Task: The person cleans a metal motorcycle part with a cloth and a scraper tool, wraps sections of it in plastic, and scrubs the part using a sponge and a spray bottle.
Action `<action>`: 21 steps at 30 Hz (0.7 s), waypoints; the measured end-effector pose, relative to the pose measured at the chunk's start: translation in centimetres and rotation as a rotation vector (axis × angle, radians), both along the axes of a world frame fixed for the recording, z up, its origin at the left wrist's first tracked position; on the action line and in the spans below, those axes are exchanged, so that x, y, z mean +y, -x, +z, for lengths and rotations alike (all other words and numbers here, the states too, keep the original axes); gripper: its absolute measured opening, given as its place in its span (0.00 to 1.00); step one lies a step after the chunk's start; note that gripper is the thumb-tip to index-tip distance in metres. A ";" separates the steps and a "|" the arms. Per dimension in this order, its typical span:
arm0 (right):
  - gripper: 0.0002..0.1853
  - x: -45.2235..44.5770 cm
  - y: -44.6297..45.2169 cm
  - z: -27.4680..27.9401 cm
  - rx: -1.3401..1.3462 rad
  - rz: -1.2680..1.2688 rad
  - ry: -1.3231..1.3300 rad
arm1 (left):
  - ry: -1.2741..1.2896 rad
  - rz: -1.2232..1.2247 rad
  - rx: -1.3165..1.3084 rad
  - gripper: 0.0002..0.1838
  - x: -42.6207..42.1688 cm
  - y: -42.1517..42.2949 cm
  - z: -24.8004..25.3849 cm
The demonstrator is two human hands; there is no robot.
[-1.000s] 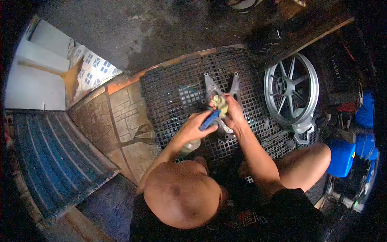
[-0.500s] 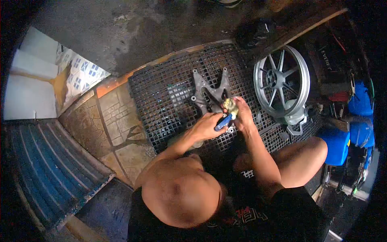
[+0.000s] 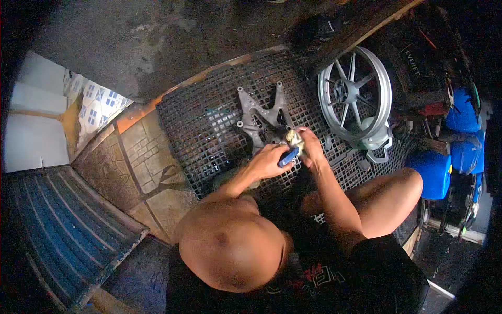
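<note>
My left hand is closed on a blue-handled tool, whose working end I cannot make out. In my right hand is a small, lumpy yellowish-white piece, held by closed fingers right against the end of the blue tool. Both hands meet over the near end of a grey metal bracket with several arms and round bolt eyes. The bracket lies on a black grid mat, and its near part is hidden by my hands.
A silver spoked wheel rim leans at the right, with a pale translucent container beneath it. Blue jugs stand beyond my right knee. Ribbed blue sheeting is at the left, beside stone-patterned tiles.
The view has shifted slightly, so the surroundings sit further left and a little higher. Both hands still hold the tool and the yellowish piece, which has turned a little in my fingers.
</note>
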State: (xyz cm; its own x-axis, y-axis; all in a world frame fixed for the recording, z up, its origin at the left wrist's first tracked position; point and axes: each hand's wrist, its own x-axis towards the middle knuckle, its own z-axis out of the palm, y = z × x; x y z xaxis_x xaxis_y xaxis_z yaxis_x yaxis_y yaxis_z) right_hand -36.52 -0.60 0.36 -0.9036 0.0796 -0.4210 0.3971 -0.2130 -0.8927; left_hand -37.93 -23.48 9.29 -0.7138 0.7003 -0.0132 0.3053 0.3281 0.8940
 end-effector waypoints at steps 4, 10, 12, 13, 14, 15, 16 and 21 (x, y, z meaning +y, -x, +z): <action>0.17 0.3 -0.5 -0.8 0.005 -0.023 0.028 | 0.071 0.009 0.003 0.23 0.3 -0.3 -0.2; 0.09 -1.7 -0.6 5.6 -0.127 -0.095 0.340 | 0.043 -0.011 0.024 0.24 0.9 -0.4 -1.4; 0.10 -1.1 -0.9 5.5 -0.185 -0.167 0.431 | 0.097 -0.018 0.012 0.26 1.1 -0.3 -1.4; 0.11 -1.0 -0.9 5.2 -0.180 -0.179 0.454 | 0.127 -0.020 0.006 0.26 1.1 -0.3 -1.2; 0.11 -0.9 -0.8 4.8 -0.174 -0.191 0.478 | 0.107 -0.031 0.007 0.27 1.1 -0.3 -1.3; 0.12 -0.8 -0.8 4.5 -0.167 -0.202 0.502 | 0.087 -0.042 0.008 0.27 1.2 -0.4 -1.4; 0.12 -0.8 -0.8 4.9 -0.199 -0.212 0.495 | 0.067 -0.052 0.009 0.27 1.2 -0.4 -1.5; 0.11 -2.1 -1.1 6.7 -0.005 0.010 -0.128 | 0.176 -0.035 -0.039 0.29 1.9 -0.6 -2.3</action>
